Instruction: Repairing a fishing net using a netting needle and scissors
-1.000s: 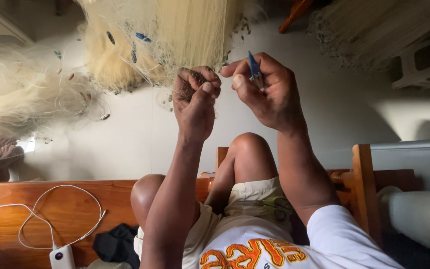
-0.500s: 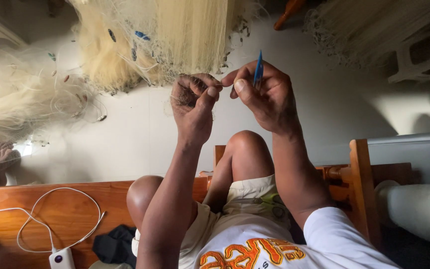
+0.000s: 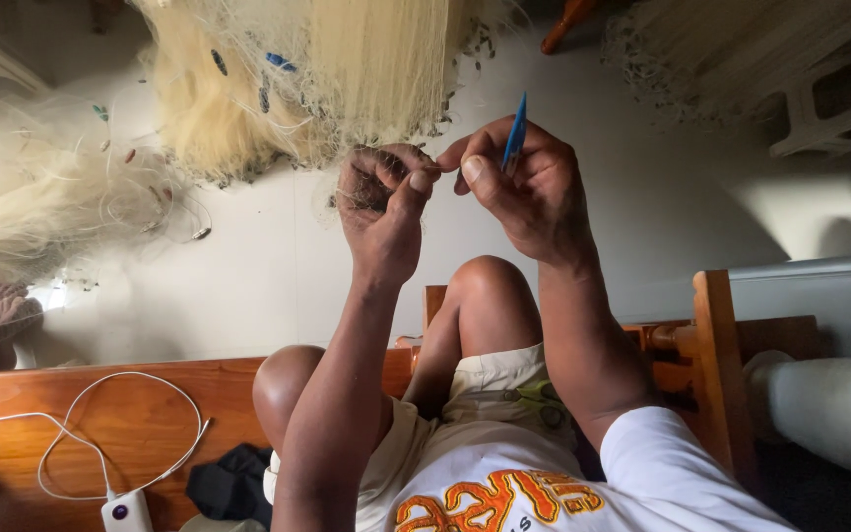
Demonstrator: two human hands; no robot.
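Much of the netting work sits out of sight or out of frame.

The blue netting needle (image 3: 515, 131) shows only its upper tip, the rest buried in the right hand (image 3: 529, 187) grip; the thread between the fingertips is too fine to trace. The left hand (image 3: 382, 207) curls over a dark bunch of mesh, hiding it (its knots cannot be read). The pale fishing net (image 3: 347, 69) runs off the top edge, and the white cable (image 3: 120, 433) off the bottom.

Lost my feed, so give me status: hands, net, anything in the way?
Left hand pinching fishing net strands. Right hand gripping blue netting needle. Hands nearly touching, nothing between them.
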